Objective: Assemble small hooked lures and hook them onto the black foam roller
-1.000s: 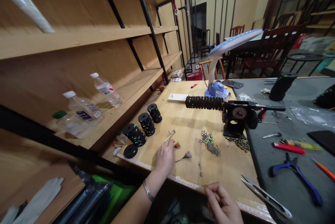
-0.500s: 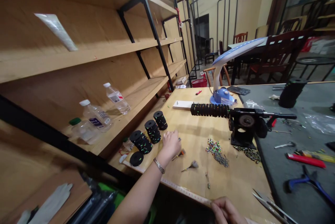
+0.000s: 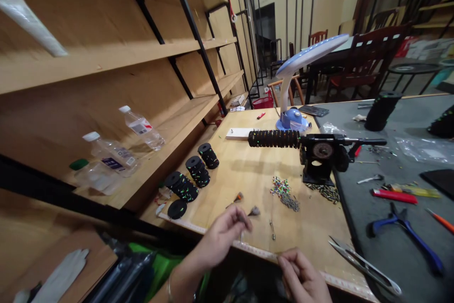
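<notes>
My left hand (image 3: 222, 234) hovers over the near edge of the wooden table (image 3: 248, 170), its fingers pinched on a small thin piece that I cannot make out. Just beyond its fingertips lie a small tufted piece (image 3: 254, 211) and an orange-tipped one (image 3: 238, 196). My right hand (image 3: 301, 277) is curled closed at the table's near edge beside the measuring tape strip (image 3: 191, 225); what it holds is hidden. Black spools (image 3: 196, 170) with bright flecks stand in stacks at the left. A pile of shiny beads (image 3: 283, 192) lies mid-table.
A black hand-cranked winder (image 3: 319, 154) with a loaded rod (image 3: 274, 138) stands at the table's right. Behind it is a blue desk lamp (image 3: 291, 118). Snips (image 3: 363, 265), blue pliers (image 3: 407, 232) and a red cutter (image 3: 393, 195) lie on the grey mat. Water bottles (image 3: 113, 156) rest on the left shelf.
My left hand reached out to the black spools, then drew back to the near table edge with its fingers pinched. My right hand stayed curled at the edge.
</notes>
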The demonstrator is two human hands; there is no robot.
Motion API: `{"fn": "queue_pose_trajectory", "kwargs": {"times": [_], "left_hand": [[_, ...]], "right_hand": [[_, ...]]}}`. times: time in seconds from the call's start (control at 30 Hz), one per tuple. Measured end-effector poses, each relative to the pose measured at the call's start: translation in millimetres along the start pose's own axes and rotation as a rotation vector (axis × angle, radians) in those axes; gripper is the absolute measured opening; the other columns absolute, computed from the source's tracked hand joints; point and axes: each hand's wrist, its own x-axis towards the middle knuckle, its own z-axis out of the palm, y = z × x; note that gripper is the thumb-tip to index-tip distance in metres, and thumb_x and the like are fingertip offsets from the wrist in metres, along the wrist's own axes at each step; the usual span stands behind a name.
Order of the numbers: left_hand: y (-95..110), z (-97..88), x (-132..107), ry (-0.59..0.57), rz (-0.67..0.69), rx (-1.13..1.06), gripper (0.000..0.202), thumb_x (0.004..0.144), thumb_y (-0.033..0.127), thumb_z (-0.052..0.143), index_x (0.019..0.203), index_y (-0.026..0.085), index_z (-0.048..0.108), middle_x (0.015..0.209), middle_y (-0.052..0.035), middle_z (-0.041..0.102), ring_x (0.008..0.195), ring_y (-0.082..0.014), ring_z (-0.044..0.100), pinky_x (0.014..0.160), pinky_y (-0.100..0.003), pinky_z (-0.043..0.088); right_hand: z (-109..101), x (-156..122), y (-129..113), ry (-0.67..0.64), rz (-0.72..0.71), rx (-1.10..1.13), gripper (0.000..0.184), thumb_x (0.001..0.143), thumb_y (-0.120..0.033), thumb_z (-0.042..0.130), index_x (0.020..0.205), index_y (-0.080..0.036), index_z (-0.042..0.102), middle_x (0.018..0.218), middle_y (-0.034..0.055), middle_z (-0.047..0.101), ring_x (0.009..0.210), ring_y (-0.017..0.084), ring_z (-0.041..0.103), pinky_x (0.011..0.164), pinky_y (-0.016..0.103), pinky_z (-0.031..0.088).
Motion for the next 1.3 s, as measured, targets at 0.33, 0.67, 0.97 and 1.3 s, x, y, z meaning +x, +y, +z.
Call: {"fn": "queue_pose_trajectory", "kwargs": {"times": [0.33,0.67,0.97,1.3], "left_hand": [[-48,77.7,-51,0.099,-0.463,-0.517,0.031,0.072,0.039,0.071,0.075,0.017,0.049,0.064,0.0046,0.046,0.055,-0.0066,0.037,0.05,-0.021,0.019],[-60,86.9,-55,0.164,-0.469,-0.483,0.029,0.073,0.039,0.067,0.073,0.018,0.047,0.065,0.0052,0.045,0.057,-0.0076,0.039,0.052,-0.022,0.023],[-64,85.3,-55,0.111,-0.461,-0.451,0.038,0.073,0.049,0.068,0.073,0.019,0.045,0.061,0.0058,0.045,0.053,-0.0072,0.035,0.05,-0.022,0.023],[-60,88.7,-54,0.081,-0.462,-0.479,0.05,0.068,0.061,0.07,0.072,0.019,0.044,0.061,0.0067,0.044,0.054,-0.007,0.036,0.05,-0.022,0.023]], "right_hand": [[-4,-14,6,-0.088,0.008,-0.103,0.042,0.085,-0.058,0.055,0.07,-0.018,0.054,0.052,-0.0074,0.04,0.046,0.009,0.035,0.045,0.022,0.028],[-5,-20,11,-0.142,0.089,-0.142,0.04,0.085,-0.056,0.054,0.07,-0.018,0.053,0.051,-0.0071,0.042,0.044,0.009,0.036,0.044,0.021,0.027],[-6,-18,10,-0.142,0.115,-0.184,0.042,0.083,-0.058,0.055,0.07,-0.018,0.055,0.052,-0.0055,0.046,0.046,0.01,0.039,0.046,0.022,0.031],[-4,-15,6,-0.133,0.062,-0.24,0.038,0.083,-0.054,0.055,0.069,-0.019,0.057,0.054,-0.0026,0.053,0.046,0.012,0.044,0.045,0.022,0.034]]}}
